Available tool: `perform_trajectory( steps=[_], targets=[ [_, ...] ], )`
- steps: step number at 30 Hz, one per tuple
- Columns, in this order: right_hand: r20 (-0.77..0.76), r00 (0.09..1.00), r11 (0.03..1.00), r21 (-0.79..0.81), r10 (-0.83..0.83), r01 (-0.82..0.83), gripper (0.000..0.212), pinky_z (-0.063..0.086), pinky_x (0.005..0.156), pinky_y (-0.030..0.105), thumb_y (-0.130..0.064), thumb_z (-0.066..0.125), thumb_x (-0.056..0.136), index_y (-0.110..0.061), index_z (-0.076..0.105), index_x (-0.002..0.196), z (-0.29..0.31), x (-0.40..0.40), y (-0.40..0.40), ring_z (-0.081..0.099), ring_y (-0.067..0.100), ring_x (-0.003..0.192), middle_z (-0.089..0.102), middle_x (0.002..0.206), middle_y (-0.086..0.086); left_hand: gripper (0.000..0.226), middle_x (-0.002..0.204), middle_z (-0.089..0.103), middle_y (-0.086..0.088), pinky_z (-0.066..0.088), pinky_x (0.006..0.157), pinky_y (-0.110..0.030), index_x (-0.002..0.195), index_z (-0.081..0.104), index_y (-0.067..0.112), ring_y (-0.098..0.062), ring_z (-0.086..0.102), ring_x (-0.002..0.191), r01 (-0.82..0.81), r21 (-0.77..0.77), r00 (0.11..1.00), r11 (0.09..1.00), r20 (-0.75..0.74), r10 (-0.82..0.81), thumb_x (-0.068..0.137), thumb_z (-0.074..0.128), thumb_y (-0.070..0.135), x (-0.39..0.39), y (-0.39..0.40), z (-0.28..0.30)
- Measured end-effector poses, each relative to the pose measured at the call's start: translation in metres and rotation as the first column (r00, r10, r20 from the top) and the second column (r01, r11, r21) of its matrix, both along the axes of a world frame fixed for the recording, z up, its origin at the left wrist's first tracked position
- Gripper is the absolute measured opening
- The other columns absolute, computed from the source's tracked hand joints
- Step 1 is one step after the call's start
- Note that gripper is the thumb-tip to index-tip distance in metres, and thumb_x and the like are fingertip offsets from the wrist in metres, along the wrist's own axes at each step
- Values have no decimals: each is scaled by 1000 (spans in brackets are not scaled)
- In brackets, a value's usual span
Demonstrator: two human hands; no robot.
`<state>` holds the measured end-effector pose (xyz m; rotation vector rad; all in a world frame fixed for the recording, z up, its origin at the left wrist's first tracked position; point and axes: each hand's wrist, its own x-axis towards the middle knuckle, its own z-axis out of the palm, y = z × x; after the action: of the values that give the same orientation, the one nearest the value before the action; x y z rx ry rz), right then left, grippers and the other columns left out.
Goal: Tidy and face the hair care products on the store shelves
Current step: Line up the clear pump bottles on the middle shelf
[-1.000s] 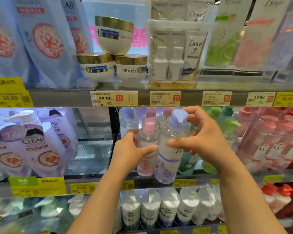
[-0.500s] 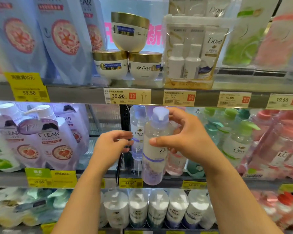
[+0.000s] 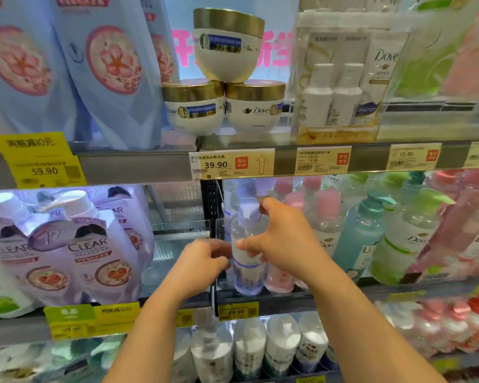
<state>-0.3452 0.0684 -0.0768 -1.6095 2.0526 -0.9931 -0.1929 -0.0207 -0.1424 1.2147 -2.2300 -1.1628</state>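
A clear bottle with a lilac cap (image 3: 248, 230) stands upright at the left end of the middle shelf (image 3: 263, 302), beside a black upright divider. My right hand (image 3: 282, 239) grips it, thumb across the front and fingers up by the cap. My left hand (image 3: 202, 262) is at the bottle's left side with curled fingers touching its body. Pink-capped bottles (image 3: 327, 205) stand right behind and beside it, with green-capped Dove bottles (image 3: 415, 233) further right.
Three gold-lidded Dove jars (image 3: 227, 78) and a travel set (image 3: 340, 87) sit on the shelf above. Clear refill pouches (image 3: 75, 244) fill the left bay, beside a bare gap. White bottles (image 3: 249, 352) line the shelf below. Price tags run along the shelf edges.
My right hand carried the lilac-capped bottle left and back onto the shelf's left end. My left hand let go of the pink bottle and came to the lilac one. The view shifted left.
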Motion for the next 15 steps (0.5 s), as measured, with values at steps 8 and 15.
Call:
perform_trajectory(
  steps=[8, 15],
  targets=[
    [-123, 985, 993, 15, -118, 121, 73, 60, 75, 35, -35, 84, 79, -16, 43, 137, 2, 6, 4, 73, 15, 78, 71, 108, 4, 33, 63, 69, 3, 44, 44, -19, 63, 70, 28, -3, 57, 49, 87, -115, 987, 990, 144, -70, 84, 55, 8, -11, -12, 18],
    [197, 968, 978, -106, -155, 178, 60, 58, 59, 22, -26, 85, 80, -30, 59, 135, 19, -6, 46, 70, 6, 59, 63, 136, -14, 24, 50, 60, -2, 47, 52, -41, 57, 61, 14, -26, 59, 54, -269, -544, 950, 795, -288, 123, 75, 45, 18, -15, 12, 61]
  ],
)
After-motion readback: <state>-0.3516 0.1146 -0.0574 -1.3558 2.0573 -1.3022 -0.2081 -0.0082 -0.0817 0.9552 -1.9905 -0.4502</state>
